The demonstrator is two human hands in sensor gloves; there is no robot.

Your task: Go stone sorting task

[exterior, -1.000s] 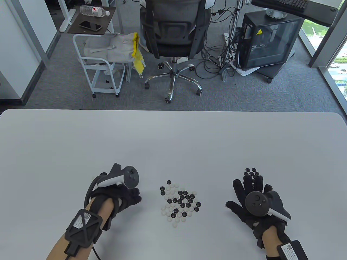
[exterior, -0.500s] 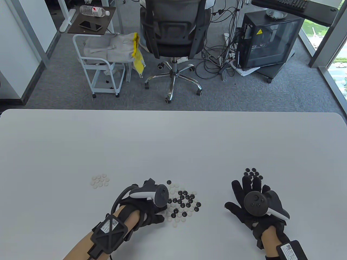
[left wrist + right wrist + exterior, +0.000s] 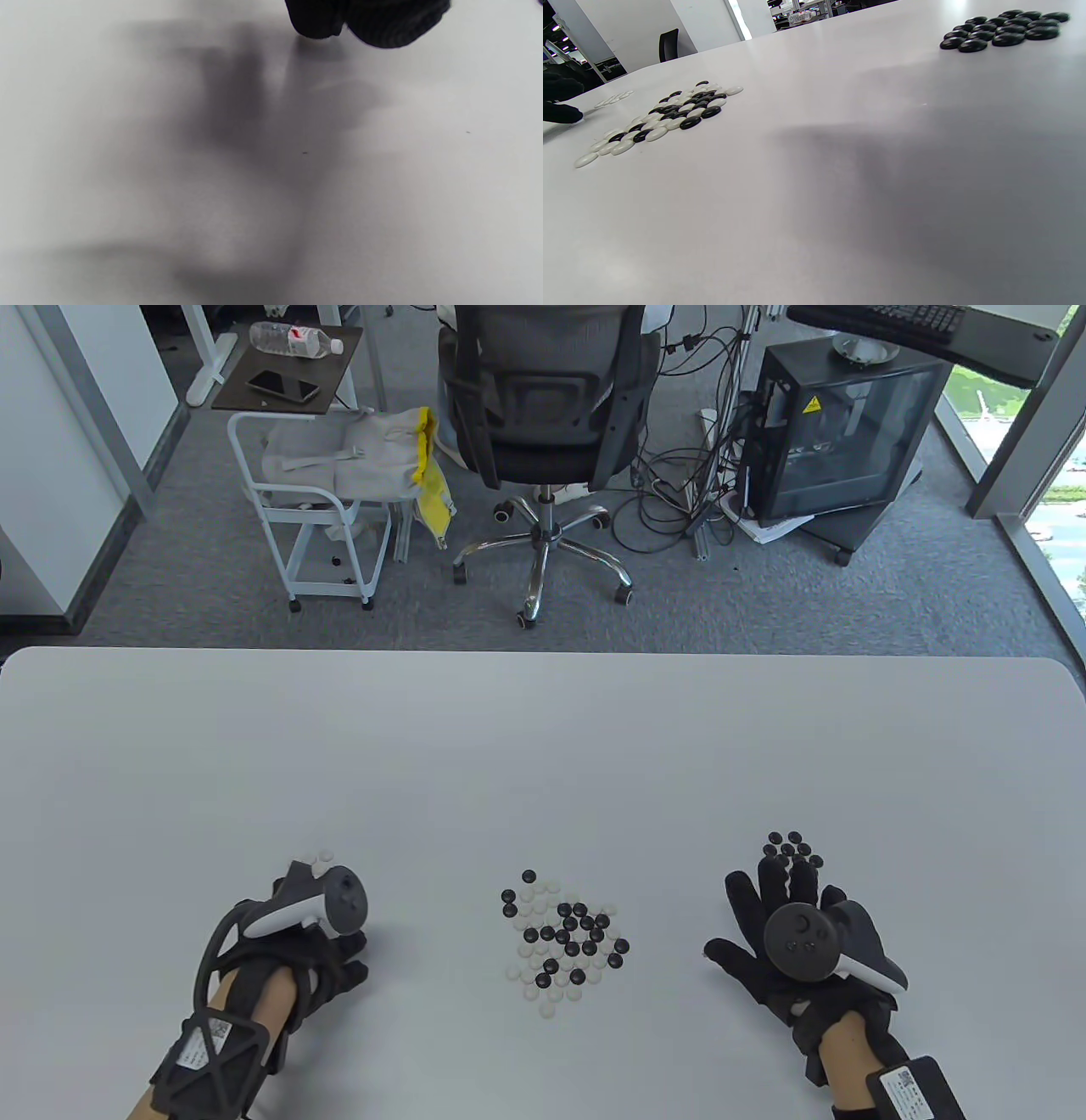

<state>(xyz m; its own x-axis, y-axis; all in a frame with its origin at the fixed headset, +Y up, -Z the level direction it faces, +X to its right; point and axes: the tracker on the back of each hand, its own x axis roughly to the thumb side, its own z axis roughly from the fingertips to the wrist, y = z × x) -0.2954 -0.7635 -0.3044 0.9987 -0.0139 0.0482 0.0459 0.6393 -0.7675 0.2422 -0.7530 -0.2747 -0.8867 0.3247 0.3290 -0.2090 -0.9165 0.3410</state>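
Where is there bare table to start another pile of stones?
The whole far half of the white table is bare. Strips also lie free between the mixed black-and-white stone heap and each hand. Crowded: black stone pile at the right hand; white pile by the left hand.

No wording can be read; only a yellow warning triangle (image 3: 813, 404) shows on the black computer case (image 3: 836, 432).

Mixed stone cluster (image 3: 560, 937) mid-table (image 3: 543, 746), between one sorted group (image 3: 321, 858) left, another (image 3: 791, 847) right.
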